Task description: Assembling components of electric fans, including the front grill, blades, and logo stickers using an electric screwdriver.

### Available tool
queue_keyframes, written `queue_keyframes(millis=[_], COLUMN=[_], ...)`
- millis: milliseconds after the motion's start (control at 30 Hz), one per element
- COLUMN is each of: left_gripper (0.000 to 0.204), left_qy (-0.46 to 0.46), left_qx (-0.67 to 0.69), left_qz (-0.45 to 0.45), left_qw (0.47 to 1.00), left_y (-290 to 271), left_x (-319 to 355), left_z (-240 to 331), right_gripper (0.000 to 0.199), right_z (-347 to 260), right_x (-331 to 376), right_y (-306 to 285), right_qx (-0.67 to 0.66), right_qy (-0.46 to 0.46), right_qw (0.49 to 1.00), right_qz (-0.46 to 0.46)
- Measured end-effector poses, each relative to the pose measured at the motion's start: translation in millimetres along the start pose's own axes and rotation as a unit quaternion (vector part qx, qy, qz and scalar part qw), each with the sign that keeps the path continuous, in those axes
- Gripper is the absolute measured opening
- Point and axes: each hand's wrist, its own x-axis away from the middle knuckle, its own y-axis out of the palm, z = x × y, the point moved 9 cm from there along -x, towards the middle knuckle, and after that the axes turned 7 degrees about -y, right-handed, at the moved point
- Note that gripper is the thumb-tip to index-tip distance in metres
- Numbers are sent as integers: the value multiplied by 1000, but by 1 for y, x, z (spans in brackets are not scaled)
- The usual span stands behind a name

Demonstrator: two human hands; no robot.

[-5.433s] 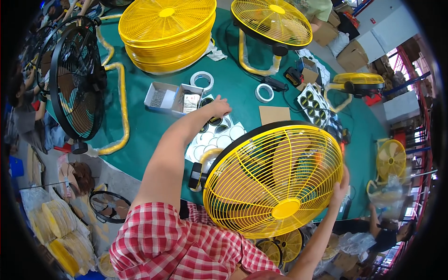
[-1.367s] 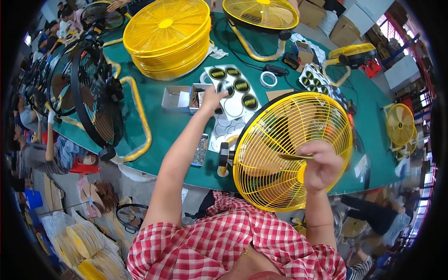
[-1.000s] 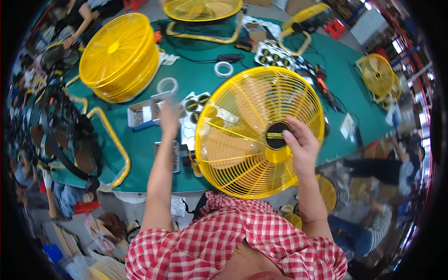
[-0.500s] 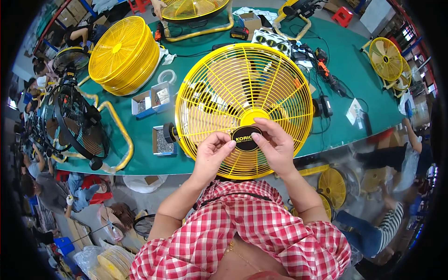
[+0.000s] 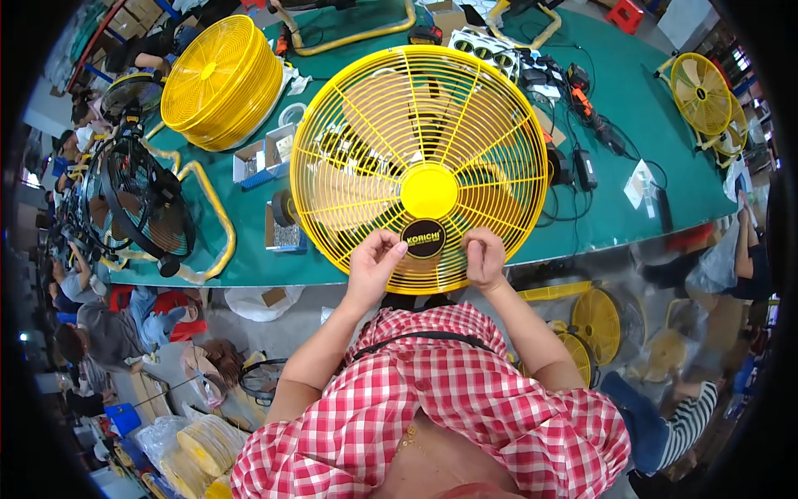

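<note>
A large round yellow wire fan grille [image 5: 366, 158] fills the middle of the view, tilted over the near edge of the green table [image 5: 632, 125]. A small round black badge [image 5: 423, 238] sits just below the grille's solid yellow hub. My left hand [image 5: 373, 262] pinches the badge's left side against the wires. My right hand [image 5: 484, 256] pinches its right side and the grille beside it. Both hands hold the grille's lower part close to my chest.
A stack of yellow grilles [image 5: 220, 79] lies at the table's far left. Small open boxes [image 5: 253, 162] of parts sit beside it. A black fan in a yellow frame [image 5: 137, 200] stands at the left edge. Cables and power tools [image 5: 582, 100] lie right. Other people sit nearby.
The grille came from my right side to in front of me. My left hand left the parts on the table and joined the right at the black badge, now pulled slightly lower.
</note>
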Motion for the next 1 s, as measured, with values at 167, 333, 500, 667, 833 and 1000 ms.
queue_keyframes(millis=[167, 333, 500, 667, 833, 1000], left_gripper=[9, 8, 9, 11, 15, 14], left_qy=[-3, -24, -8, -13, 32, 44], left_qx=[-22, -2, -1, -34, -88, -129], left_qz=[-22, -30, -22, 34, 106, 145], left_qw=[1000, 999, 1000, 999, 990, 980], left_y=[2, 6, 9, 9, 5, 2], left_x=[-1, 4, 3, -11, -34, -37], left_z=[11, 13, 15, 20, 28, 33], right_gripper=[12, 11, 10, 15, 14, 14], right_z=[17, -1, -1, 14, 18, 25], right_x=[-14, -12, -15, -34, -60, -65], right_y=[9, 23, 24, 17, 16, 20], right_qx=[-214, -212, -199, -95, -25, 7], right_qy=[285, 307, 332, 304, 251, 243], right_qw=[934, 925, 920, 947, 968, 970], right_qz=[4, -76, -60, -43, -12, -21])
